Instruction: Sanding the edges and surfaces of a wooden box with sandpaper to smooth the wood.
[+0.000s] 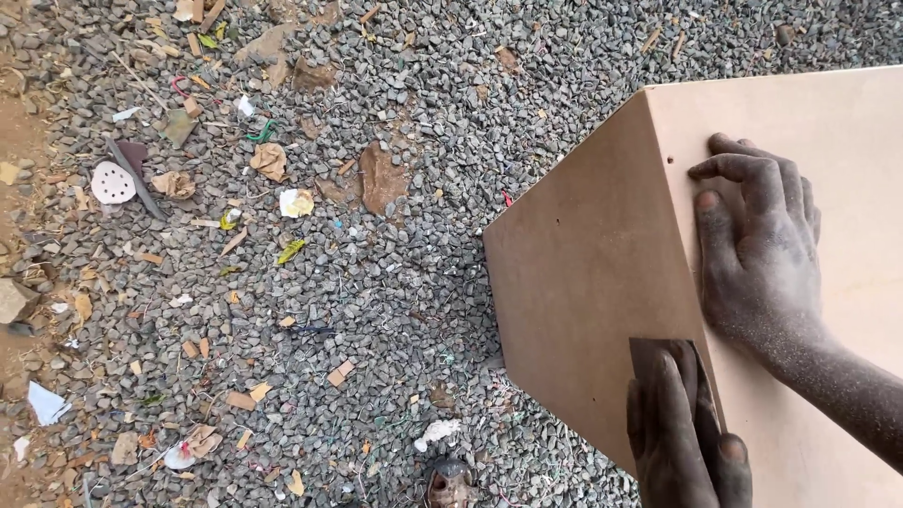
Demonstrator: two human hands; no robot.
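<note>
A box of tan fibreboard (583,273) stands on gravel, with one side panel facing me and a lighter top panel (837,122) to the right. My right hand (757,249) lies flat on the top panel, fingers spread, close to a small drilled hole (670,160). My left hand (682,437) presses a dark piece of sandpaper (654,353) against the side panel, just by the corner edge. Both hands are coated in fine dust.
Grey gravel (404,282) covers the ground, strewn with wood chips, paper scraps and dry leaves. A round white sanding disc (113,182) lies at the left. A strip of bare brown soil (19,141) runs along the left edge.
</note>
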